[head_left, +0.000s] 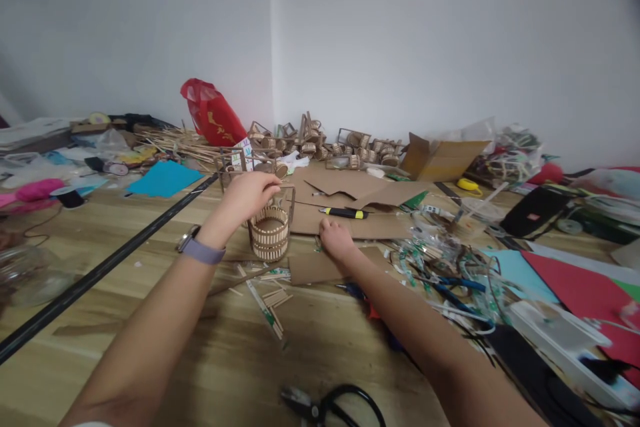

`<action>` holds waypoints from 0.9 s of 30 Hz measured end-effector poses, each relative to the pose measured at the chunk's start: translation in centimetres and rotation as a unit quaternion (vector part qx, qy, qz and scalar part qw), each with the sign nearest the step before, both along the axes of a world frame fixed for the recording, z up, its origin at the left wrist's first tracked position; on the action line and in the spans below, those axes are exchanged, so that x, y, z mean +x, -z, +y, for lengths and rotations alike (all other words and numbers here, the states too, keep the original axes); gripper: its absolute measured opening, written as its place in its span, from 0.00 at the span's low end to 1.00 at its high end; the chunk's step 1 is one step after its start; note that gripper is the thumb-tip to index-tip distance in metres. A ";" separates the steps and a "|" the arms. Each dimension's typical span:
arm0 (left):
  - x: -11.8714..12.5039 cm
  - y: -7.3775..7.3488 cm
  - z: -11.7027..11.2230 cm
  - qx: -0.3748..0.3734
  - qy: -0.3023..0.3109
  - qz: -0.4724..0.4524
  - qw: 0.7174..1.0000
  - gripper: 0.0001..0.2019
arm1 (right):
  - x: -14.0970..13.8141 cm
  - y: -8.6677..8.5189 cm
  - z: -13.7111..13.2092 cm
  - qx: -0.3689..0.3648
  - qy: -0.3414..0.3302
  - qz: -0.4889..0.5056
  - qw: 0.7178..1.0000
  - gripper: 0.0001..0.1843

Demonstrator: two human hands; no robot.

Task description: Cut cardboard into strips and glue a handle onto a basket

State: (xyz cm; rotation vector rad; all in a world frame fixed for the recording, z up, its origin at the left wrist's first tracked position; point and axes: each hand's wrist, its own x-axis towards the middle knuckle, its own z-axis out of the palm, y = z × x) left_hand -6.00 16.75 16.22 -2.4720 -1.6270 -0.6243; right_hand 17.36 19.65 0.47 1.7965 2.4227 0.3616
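Observation:
My left hand (pixel 254 195) is closed, with its fingers pinched at the top of the brown wooden frame of a small round basket (pixel 270 235) made of pale bamboo slats. The basket is upright, and the hand and wrist cover part of its frame. My right hand (pixel 336 237) rests closed at the front edge of a cardboard sheet (pixel 370 229); whatever its fingers pinch is too small to make out. Just beyond it lies a yellow and black utility knife (pixel 345 213). Short bamboo sticks (pixel 274 300) are scattered on the table in front of the basket.
Black-handled scissors (pixel 333 407) lie at the near edge. A long black bar (pixel 110 267) crosses the left side. Several small bamboo pieces (pixel 310 143) are heaped by the wall, near a red bag (pixel 213 113). Pliers (pixel 460 283), wire and a white power strip (pixel 565 340) crowd the right.

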 end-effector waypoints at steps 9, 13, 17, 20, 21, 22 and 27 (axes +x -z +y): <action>0.8 3.3 2.1 0.004 -0.009 -0.020 1.000 0.14 | -0.5 0.2 2.1 -0.009 0.048 0.022 0.999 0.19; 0.8 4.7 3.1 0.002 -0.021 -0.025 0.999 0.14 | 0.1 -0.1 1.8 -0.018 0.050 0.039 0.998 0.19; 0.8 5.9 3.8 0.004 -0.025 -0.036 0.999 0.14 | 0.7 -0.5 0.9 -0.025 0.030 0.054 0.998 0.19; 0.7 6.0 3.8 0.013 -0.016 -0.047 0.999 0.14 | 1.0 -1.1 -0.2 -0.022 0.012 0.067 0.997 0.19; 0.7 5.8 3.6 0.019 -0.015 -0.052 0.998 0.15 | 1.2 -1.3 -0.6 -0.020 0.007 0.072 0.997 0.19; 0.7 5.7 3.2 0.027 -0.015 -0.059 0.998 0.16 | 1.4 -1.6 -1.1 -0.016 0.003 0.078 0.997 0.19; 0.8 6.0 -1.3 0.098 0.002 -0.113 0.989 0.15 | 3.7 -3.0 -3.9 -0.006 0.001 0.100 0.995 0.16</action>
